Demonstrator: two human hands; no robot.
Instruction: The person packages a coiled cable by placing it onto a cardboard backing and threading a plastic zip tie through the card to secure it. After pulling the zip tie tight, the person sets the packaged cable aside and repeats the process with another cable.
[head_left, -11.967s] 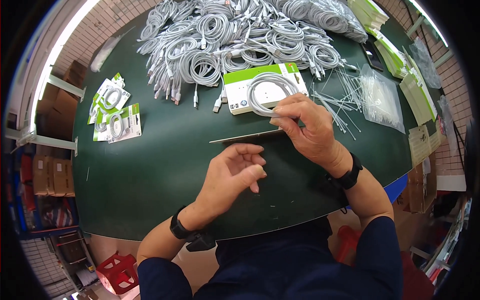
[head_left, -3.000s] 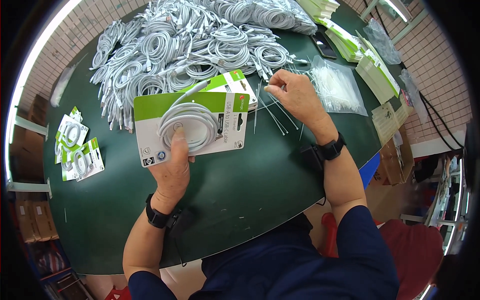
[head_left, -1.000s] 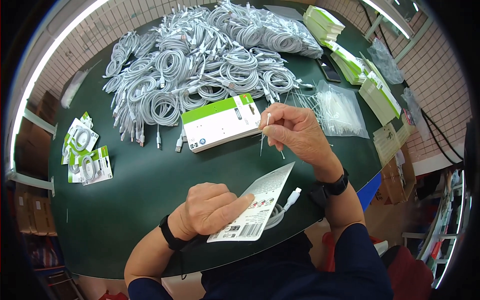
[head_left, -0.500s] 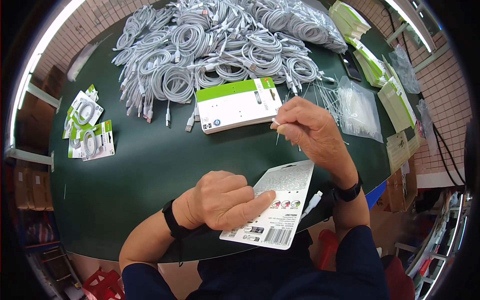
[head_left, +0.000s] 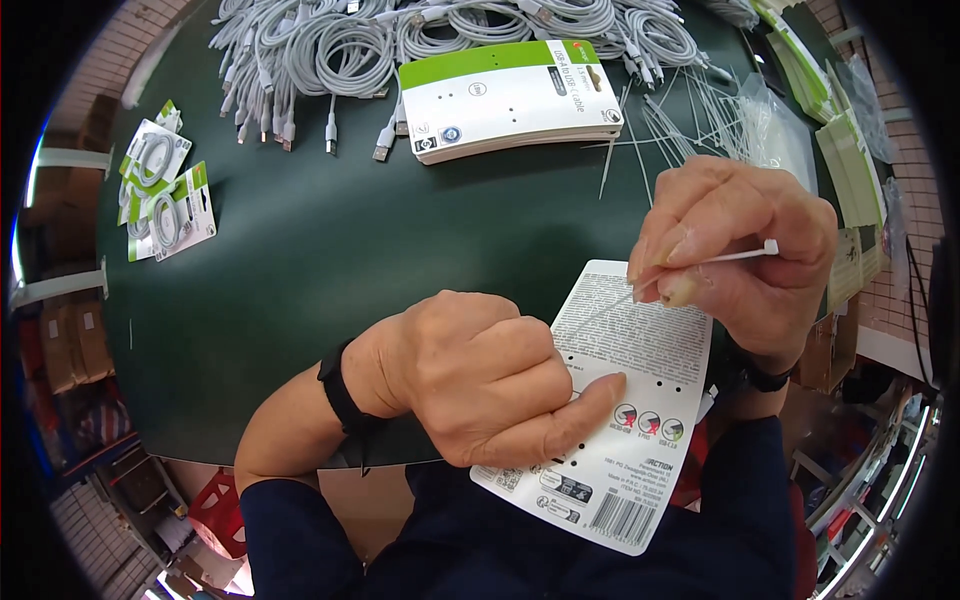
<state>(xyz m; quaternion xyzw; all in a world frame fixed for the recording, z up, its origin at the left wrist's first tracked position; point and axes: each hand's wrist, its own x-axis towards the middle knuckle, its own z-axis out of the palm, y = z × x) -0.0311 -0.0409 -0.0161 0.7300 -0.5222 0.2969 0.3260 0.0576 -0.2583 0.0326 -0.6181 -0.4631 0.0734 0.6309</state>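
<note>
My left hand (head_left: pixel 490 380) grips a white packaging card (head_left: pixel 625 450), its printed back turned up, thumb lying across it. Small punched holes show in the card. Beside the card's right edge a white cable connector (head_left: pixel 708 402) peeks out; the rest of that cable is hidden beneath. Above the card's upper right part, my right hand (head_left: pixel 745 250) pinches a thin white cable tie (head_left: pixel 738 256) between thumb and fingers. The tie's head sticks out toward the right, and its thin tail slants down left over the card.
Coiled grey-white cables (head_left: pixel 350 45) are heaped at the back. In front lies a stack of green-and-white cards (head_left: pixel 505 110). Loose cable ties (head_left: pixel 680 125) and a clear bag (head_left: pixel 780 135) lie right of it. Several carded cables (head_left: pixel 185 215) sit at left; more cards (head_left: pixel 850 170) at far right.
My right hand has come down over the card, and the cable tie in it now shows at length. The left hand still holds the card. The view has tilted lower.
</note>
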